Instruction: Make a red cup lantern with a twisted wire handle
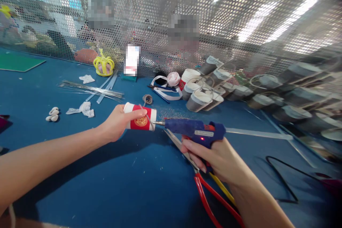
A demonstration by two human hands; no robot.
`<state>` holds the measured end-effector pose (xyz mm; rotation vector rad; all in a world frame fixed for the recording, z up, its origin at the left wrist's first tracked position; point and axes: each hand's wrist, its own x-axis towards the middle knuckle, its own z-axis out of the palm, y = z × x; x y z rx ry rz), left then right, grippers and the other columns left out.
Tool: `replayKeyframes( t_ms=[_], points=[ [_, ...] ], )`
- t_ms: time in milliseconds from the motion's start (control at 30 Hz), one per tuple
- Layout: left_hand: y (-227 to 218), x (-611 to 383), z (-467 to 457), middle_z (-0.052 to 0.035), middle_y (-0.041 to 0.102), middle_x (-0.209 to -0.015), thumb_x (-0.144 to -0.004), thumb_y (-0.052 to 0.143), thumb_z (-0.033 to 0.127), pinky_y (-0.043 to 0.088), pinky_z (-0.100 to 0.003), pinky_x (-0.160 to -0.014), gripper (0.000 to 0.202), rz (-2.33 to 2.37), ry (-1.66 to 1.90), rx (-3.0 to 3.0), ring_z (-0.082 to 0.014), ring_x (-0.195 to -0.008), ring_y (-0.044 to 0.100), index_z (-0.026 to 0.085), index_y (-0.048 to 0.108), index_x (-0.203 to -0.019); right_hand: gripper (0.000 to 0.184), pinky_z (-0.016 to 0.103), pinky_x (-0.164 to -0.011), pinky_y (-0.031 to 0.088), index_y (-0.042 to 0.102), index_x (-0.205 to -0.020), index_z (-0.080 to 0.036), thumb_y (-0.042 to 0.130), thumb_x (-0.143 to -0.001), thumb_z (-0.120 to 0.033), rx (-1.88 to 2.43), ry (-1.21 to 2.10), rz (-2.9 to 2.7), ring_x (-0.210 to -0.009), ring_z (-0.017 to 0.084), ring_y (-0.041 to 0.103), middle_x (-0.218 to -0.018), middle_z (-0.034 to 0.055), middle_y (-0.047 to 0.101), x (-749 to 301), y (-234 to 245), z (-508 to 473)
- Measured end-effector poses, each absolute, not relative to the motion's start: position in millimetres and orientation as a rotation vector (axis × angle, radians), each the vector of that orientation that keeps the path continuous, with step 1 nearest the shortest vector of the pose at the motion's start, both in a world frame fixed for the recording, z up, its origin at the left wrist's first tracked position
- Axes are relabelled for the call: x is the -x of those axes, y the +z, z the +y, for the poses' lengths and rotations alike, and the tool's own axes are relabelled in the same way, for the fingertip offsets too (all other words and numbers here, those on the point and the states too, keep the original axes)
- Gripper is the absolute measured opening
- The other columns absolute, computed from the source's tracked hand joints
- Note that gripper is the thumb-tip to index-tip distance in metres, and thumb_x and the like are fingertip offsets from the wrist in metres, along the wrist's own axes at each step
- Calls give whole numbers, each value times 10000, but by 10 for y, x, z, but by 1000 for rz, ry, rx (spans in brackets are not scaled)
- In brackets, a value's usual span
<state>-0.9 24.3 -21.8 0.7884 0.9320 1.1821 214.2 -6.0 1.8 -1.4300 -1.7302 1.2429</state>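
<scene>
My left hand (117, 123) is wrapped around a red and white paper cup (141, 117) lying on its side, with a thin wire across its rim end. My right hand (213, 158) grips a blue hot glue gun (196, 130); its metal nozzle touches the cup's rim end, and a small red light glows on its body. A clear glue stick (256, 134) sticks out behind the gun. Red-handled scissors (203, 181) lie on the blue table (133, 185) under my right hand.
A heap of paper cups with wire handles (203, 96) lies behind, more stretch along the right. White ribbon (167, 87), thin metal wires (91, 89), a yellow crown (103, 66), lace scraps (84, 108) and a black cord (283, 176) lie about. A perforated screen (171, 17) closes the back.
</scene>
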Motion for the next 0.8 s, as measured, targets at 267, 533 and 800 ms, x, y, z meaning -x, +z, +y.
replayKeyframes(
  t_ms=[267,533,800],
  points=[
    [-215,8,264,-28,675,-604,-563,705,205,492,-248,-590,136,927,1185,-761,-134,-567,621,111,637,-635,275,204,-360,338,563,-582,-158,579,-717,-396,1431,1308,-1774,-292,63,361,-319,-57,426,-2181,15,-20],
    [-245,27,259,-18,673,-608,-571,713,231,489,-238,-599,161,890,1188,-821,-125,-575,616,117,648,-664,162,171,-308,235,592,-742,-158,615,-683,-307,1249,1384,-1392,-288,37,294,-340,-84,386,-2199,50,-15],
    [-236,31,220,-5,655,-567,-550,722,235,463,-225,-562,166,900,1182,-919,-111,-538,586,120,637,-633,258,192,-381,381,538,-597,-146,691,-593,-354,1622,1029,-1177,-404,68,458,-496,-19,523,-2454,-237,411]
  ],
)
